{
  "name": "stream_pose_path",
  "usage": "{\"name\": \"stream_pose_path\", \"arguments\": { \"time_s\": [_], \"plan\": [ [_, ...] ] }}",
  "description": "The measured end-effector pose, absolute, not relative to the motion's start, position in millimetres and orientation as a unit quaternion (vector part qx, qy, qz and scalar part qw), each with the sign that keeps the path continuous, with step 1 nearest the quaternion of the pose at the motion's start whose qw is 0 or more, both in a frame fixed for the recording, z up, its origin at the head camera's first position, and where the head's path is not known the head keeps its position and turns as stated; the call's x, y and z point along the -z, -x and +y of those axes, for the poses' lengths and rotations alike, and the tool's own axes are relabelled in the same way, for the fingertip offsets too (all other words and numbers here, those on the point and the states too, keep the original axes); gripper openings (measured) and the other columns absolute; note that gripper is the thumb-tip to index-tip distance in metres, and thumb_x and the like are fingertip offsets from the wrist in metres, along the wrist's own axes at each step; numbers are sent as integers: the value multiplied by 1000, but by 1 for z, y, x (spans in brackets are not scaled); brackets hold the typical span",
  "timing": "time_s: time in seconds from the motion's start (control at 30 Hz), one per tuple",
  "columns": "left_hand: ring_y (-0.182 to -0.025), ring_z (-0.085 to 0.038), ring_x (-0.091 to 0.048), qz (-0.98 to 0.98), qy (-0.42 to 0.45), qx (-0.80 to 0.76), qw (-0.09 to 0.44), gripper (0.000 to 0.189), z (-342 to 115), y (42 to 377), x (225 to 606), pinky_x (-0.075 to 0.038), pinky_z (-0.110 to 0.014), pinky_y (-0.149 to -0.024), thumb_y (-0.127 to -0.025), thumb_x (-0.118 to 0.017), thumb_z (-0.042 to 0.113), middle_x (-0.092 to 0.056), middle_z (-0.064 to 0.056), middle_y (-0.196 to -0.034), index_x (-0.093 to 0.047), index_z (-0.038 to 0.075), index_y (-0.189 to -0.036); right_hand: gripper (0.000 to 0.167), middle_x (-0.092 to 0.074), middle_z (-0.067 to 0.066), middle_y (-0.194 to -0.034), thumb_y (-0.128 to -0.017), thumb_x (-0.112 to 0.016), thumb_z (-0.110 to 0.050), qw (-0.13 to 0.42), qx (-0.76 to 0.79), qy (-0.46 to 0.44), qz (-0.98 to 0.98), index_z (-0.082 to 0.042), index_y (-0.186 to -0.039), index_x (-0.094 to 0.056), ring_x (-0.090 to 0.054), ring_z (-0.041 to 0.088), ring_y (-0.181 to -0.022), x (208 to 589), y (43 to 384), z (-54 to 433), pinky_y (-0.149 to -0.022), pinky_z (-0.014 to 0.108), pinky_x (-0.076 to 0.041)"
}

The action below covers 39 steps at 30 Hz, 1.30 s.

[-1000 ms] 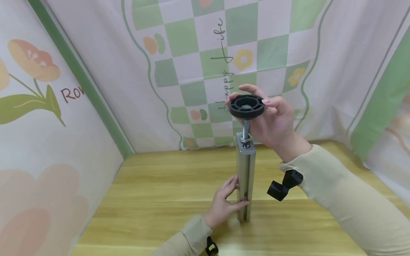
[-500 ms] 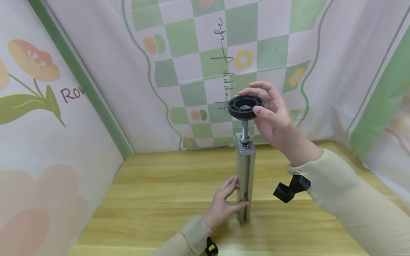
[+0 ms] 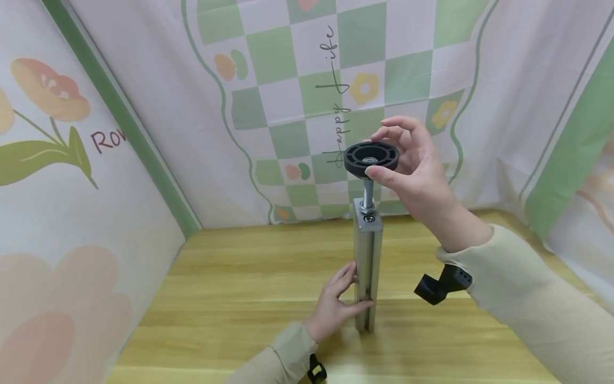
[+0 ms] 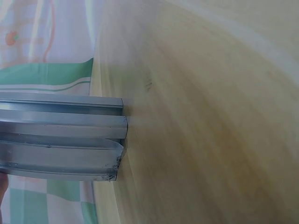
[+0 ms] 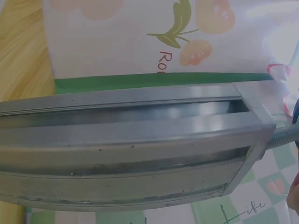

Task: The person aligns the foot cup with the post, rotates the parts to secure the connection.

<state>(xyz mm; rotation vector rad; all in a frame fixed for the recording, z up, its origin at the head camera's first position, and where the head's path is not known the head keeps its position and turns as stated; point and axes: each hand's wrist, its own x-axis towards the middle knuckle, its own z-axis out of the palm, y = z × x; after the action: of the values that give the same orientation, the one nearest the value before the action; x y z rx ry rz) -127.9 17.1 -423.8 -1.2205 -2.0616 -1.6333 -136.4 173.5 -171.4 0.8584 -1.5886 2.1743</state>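
Observation:
In the head view an aluminium profile [image 3: 366,272] stands upright on the table, a plate with a bolt head on its upper end. From that plate rises a threaded stud [image 3: 368,193] with a nut at its base, topped by a round black levelling foot [image 3: 371,160]. My left hand [image 3: 336,304] grips the profile low down, thumb at the front, fingers at its left side. My right hand [image 3: 414,165] holds the foot's rim, its thumb at the front and its fingertips partly hidden behind. The profile's slots [image 5: 140,116] show in the right wrist view; its lower end [image 4: 119,140] meets the table in the left.
The wooden table [image 3: 216,288] runs back to a checked green and white curtain [image 3: 273,53]. Printed cloth panels [image 3: 96,213] stand at both sides. Black wrist mounts [image 3: 441,285] are worn at both cuffs.
My right thumb has moved from the right side of the foot's rim to its front, and the fingers have swung right. The right wrist shifted slightly right. The left hand and profile stay in place.

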Motion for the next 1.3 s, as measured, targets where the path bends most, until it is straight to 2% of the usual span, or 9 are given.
{"name": "stream_pose_path", "arguments": {
  "time_s": [0.17, 0.27, 0.5, 0.7, 0.8, 0.97, 1.03, 1.13, 1.3],
  "plan": [
    [-103, -32, -58, -703, 415, 566, 113, 85, 18, 129, 425, -52, -28, -98, -74, -75, -3, -45, -23, -137, -29, 6, -145, 63, -49, 5, -107, -72, -68, 17, 214, -699, -238, -640, -13, -123, -47, -57, 16, -95, 165, 130, 167, -70, 13, -57],
    [-103, -32, -58, -697, 415, 574, 108, 85, 18, 129, 425, -54, -26, -93, -73, -75, -4, -44, -23, -138, -30, 6, -145, 67, -47, -1, -105, -70, -75, 11, 269, -626, -201, -703, -11, -125, -46, -53, 13, -96, 162, 128, 161, -62, 9, -48],
    [-105, -32, -58, -698, 411, 579, 97, 85, 18, 130, 424, -53, -27, -95, -74, -74, -3, -42, -23, -139, -29, 7, -145, 73, -36, -14, -100, -63, -85, -1, 364, -529, -158, -750, -2, -124, -45, -38, 7, -93, 161, 129, 148, -79, 19, -37],
    [-104, -33, -58, -691, 420, 579, 103, 89, 18, 130, 425, -55, -25, -91, -75, -73, -5, -42, -24, -139, -25, 12, -147, 73, -34, -17, -103, -64, -85, -5, 382, -516, -180, -745, -2, -124, -45, -37, 6, -95, 165, 130, 149, -81, 19, -34],
    [-102, -32, -59, -692, 429, 567, 124, 90, 18, 130, 425, -55, -27, -92, -74, -74, -6, -43, -25, -137, -25, 11, -147, 54, -37, -9, -108, -76, -70, -8, 336, -584, -217, -707, -7, -123, -44, -38, 11, -99, 168, 134, 153, -81, 20, -36],
    [-101, -31, -59, -694, 433, 561, 129, 91, 18, 131, 425, -54, -27, -94, -74, -74, -6, -44, -25, -136, -24, 12, -147, 28, -43, 7, -108, -88, -44, -9, 167, -757, -284, -564, -11, -116, -44, -50, 13, -92, 168, 147, 162, -79, 17, -51],
    [-102, -32, -58, -694, 428, 566, 120, 90, 18, 130, 425, -53, -28, -95, -74, -74, -5, -44, -24, -137, -24, 12, -148, 24, -46, 9, -109, -91, -42, -11, 93, -796, -307, -513, -10, -115, -44, -56, 14, -89, 168, 153, 167, -79, 21, -56],
    [-103, -33, -58, -697, 419, 572, 108, 89, 17, 129, 424, -51, -29, -99, -74, -74, -4, -43, -23, -138, -25, 12, -148, 25, -51, 10, -113, -92, -42, -14, -1, -820, -343, -458, -10, -117, -46, -61, 17, -92, 171, 161, 174, -85, 27, -55],
    [-104, -33, -58, -705, 413, 567, 108, 88, 17, 129, 424, -48, -32, -103, -75, -75, -2, -43, -24, -139, -26, 11, -147, 37, -50, 15, -125, -85, -46, -9, -109, -831, -395, -376, -11, -122, -50, -58, 24, -100, 174, 171, 181, -92, 30, -48]
  ]
}}
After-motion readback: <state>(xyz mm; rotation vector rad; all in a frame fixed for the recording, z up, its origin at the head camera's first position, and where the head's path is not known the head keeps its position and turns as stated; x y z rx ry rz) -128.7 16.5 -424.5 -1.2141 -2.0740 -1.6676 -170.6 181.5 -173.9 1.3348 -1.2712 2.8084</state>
